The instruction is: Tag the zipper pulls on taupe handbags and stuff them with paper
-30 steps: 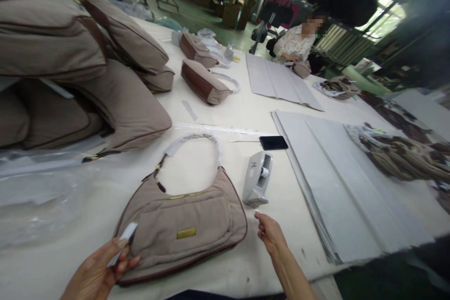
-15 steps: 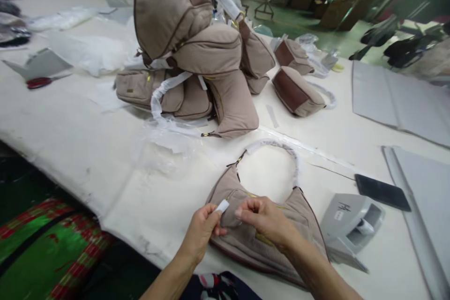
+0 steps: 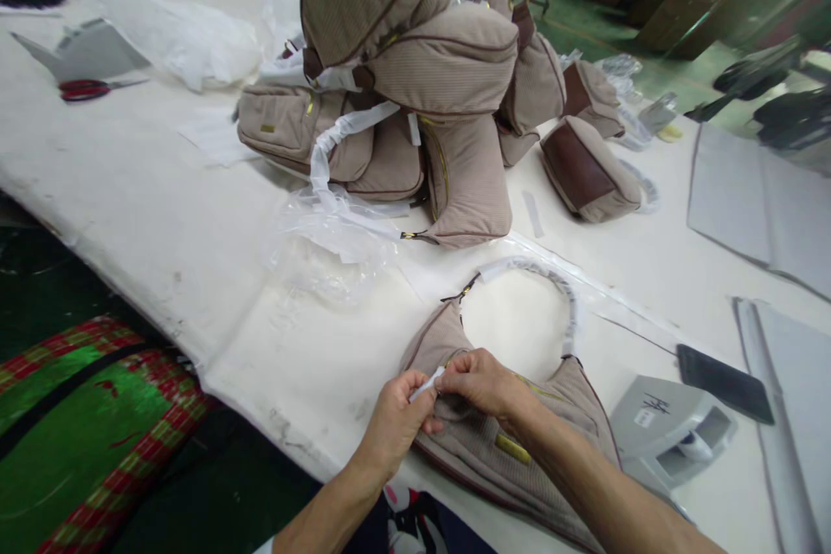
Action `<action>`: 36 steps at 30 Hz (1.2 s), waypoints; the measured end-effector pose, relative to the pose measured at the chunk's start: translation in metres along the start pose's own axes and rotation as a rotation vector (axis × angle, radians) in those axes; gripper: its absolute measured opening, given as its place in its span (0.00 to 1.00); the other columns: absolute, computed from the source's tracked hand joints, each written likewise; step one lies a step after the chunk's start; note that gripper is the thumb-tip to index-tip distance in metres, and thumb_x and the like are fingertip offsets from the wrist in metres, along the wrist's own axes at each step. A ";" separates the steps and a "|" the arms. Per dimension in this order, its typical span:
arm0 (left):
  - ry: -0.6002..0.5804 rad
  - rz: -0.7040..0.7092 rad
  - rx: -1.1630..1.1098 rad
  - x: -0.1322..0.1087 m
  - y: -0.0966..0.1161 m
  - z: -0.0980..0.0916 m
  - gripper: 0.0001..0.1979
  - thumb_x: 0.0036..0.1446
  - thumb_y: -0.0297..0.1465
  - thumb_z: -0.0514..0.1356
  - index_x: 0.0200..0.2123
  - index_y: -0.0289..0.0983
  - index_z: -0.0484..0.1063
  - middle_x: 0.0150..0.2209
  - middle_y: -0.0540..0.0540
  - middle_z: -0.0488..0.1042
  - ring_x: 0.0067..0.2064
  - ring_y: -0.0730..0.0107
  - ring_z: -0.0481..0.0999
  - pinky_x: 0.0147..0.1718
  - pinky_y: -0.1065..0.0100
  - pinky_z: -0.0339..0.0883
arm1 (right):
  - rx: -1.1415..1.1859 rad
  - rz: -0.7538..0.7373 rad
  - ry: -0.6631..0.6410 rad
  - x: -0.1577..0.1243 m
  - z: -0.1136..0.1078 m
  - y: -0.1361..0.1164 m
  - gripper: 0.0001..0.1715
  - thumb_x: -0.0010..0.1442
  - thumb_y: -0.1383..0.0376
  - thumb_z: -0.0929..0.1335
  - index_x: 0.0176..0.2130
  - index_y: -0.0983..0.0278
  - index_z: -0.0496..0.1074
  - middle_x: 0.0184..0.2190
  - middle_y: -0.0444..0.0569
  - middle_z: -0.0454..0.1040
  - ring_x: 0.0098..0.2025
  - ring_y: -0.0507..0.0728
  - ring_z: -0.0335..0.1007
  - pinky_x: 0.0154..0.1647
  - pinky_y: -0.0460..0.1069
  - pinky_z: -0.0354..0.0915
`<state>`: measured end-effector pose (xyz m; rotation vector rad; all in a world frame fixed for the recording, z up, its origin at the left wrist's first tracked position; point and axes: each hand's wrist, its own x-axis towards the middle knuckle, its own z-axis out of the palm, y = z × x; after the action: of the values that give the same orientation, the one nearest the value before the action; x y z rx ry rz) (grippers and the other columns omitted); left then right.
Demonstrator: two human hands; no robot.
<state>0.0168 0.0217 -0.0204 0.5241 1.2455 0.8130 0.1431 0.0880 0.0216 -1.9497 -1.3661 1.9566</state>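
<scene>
A taupe corduroy shoulder bag [image 3: 551, 441] lies flat in front of me, with dark piping, a gold plate and a handle [image 3: 563, 286] wrapped in clear plastic. Over its left end, my left hand [image 3: 399, 415] pinches a small white strip [image 3: 427, 384] between thumb and fingers. The fingertips of my right hand [image 3: 480, 381] close on the far end of that same strip. Whether the strip is joined to the bag's zip pull is hidden by my fingers. To the right of the bag stands a grey dispenser [image 3: 668, 428] with a white piece in its opening.
Several stuffed taupe bags [image 3: 441, 61] are heaped at the back middle, with loose plastic wrap [image 3: 331, 242] before them. Red-handled scissors [image 3: 84, 89] lie at the far left. A black phone-like slab [image 3: 725, 383] and grey sheets [image 3: 795, 389] lie on the right.
My right hand has moved left and now meets the white strip held by my left hand; before, its fingers were apart from it. The view has shifted somewhat.
</scene>
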 end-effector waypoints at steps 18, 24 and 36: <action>-0.118 -0.284 -0.295 0.002 0.037 0.001 0.11 0.43 0.32 0.65 0.22 0.33 0.66 0.17 0.55 0.64 0.16 0.82 0.59 0.23 0.66 0.72 | 0.312 0.195 0.024 -0.012 0.004 0.013 0.21 0.49 0.53 0.69 0.18 0.65 0.64 0.09 0.34 0.52 0.09 0.43 0.41 0.08 0.41 0.37; -0.014 -0.445 -0.424 -0.001 0.044 0.001 0.04 0.50 0.22 0.58 0.24 0.30 0.68 0.16 0.52 0.66 0.15 0.81 0.62 0.22 0.66 0.73 | 0.399 -0.059 0.096 -0.008 0.023 0.036 0.27 0.45 0.46 0.68 0.18 0.65 0.61 0.09 0.36 0.55 0.09 0.43 0.46 0.08 0.41 0.42; 0.009 -0.527 -0.322 -0.002 0.051 -0.006 0.06 0.53 0.22 0.56 0.25 0.27 0.70 0.15 0.50 0.68 0.14 0.80 0.64 0.22 0.64 0.74 | 0.196 -0.255 0.013 -0.011 0.024 0.040 0.13 0.55 0.59 0.62 0.28 0.65 0.67 0.11 0.38 0.61 0.11 0.46 0.54 0.10 0.39 0.51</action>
<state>-0.0024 0.0513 0.0168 -0.0732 1.1577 0.5479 0.1463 0.0443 0.0015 -1.6124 -1.2910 1.8755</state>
